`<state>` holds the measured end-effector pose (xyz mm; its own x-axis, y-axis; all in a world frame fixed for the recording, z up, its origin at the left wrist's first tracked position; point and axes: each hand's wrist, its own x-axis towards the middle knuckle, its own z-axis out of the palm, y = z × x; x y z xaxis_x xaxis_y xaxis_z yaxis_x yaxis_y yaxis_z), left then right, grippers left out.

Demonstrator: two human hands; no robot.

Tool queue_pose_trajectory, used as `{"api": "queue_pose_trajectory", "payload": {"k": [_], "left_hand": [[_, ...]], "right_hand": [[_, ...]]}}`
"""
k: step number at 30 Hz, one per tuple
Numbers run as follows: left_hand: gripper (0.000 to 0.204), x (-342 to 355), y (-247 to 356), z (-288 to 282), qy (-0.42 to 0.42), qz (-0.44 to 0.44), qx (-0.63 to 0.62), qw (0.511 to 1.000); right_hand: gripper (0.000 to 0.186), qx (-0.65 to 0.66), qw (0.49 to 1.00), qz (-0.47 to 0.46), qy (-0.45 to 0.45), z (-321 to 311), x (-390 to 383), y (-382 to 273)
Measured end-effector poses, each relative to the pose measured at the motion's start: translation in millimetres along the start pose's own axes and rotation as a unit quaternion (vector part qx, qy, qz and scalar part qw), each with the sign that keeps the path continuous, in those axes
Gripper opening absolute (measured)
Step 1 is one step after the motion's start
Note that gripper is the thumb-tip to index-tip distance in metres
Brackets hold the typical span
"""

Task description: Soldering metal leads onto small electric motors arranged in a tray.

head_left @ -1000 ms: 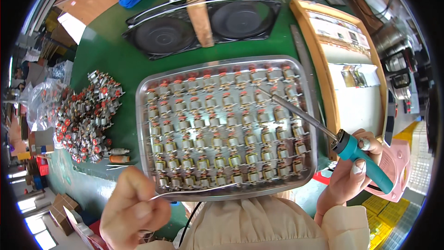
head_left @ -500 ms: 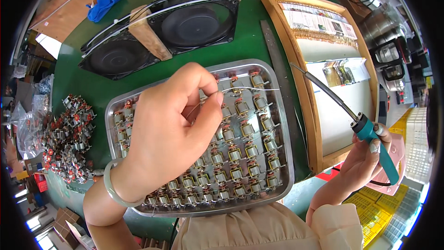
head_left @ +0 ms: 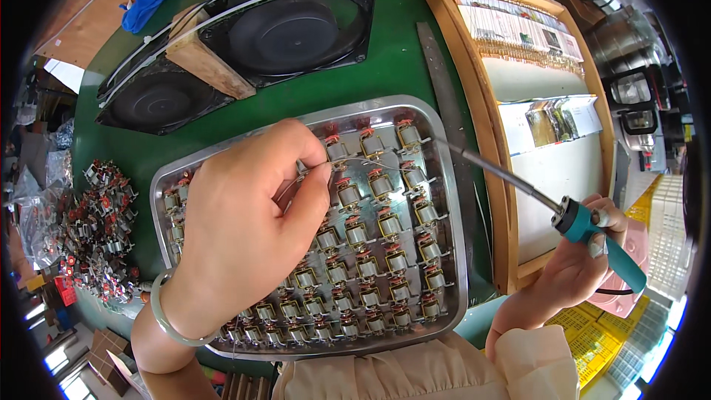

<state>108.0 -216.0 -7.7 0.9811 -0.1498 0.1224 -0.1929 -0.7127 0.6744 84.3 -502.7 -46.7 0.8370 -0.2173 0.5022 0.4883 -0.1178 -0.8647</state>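
Observation:
Pinched between the thumb and forefinger of my left hand point(head_left: 255, 200) is a thin silvery wire, likely solder point(head_left: 363, 161), its free end curving right over the parts. Below it lies a metal tray point(head_left: 460, 267) holding rows of small electrical parts point(head_left: 389, 224) with metal bodies, yellow edges and red tops. My right hand point(head_left: 581, 255) is closed round the teal handle of a soldering iron point(head_left: 578, 222). The iron's shaft slants up and left, with its tip over the tray's upper right corner, apart from the wire. My left hand hides the tray's left middle.
Two black fans point(head_left: 296, 33) joined by a wood strip stand behind the tray. To the right is a wooden-framed box point(head_left: 489, 141) with rows of thin pins. A heap of loose parts point(head_left: 96, 230) lies left. A metal bar point(head_left: 442, 89) runs between tray and box.
My right hand has brought the soldering iron's tip left and down, from over the box to the tray's corner. My left hand with the wire has shifted slightly left and down.

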Motion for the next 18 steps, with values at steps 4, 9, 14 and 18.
{"api": "queue_pose_trajectory", "payload": {"k": [4, 9, 14, 18], "left_hand": [[0.008, -0.3, -2.3, 3.5, 0.01, 0.011, 0.011, 1.0], [0.007, 3.0, -4.1, 7.8, 0.021, 0.01, 0.026, 0.999], [0.007, 3.8, -2.1, 11.8, 0.025, 0.011, 0.032, 0.999], [0.007, 5.1, -2.6, 12.2, 0.027, 0.024, 0.043, 0.998]], "right_hand": [[0.024, 0.003, 0.999, 0.016, -0.041, 5.6, -1.9, 6.4], [0.025, -0.025, 0.999, 0.022, -0.037, 7.6, -1.7, 3.1], [0.025, -0.025, 0.998, 0.028, -0.05, 9.8, -3.0, 4.9], [0.029, -0.032, 0.999, 0.012, -0.035, 11.1, -3.0, 7.5]]}}
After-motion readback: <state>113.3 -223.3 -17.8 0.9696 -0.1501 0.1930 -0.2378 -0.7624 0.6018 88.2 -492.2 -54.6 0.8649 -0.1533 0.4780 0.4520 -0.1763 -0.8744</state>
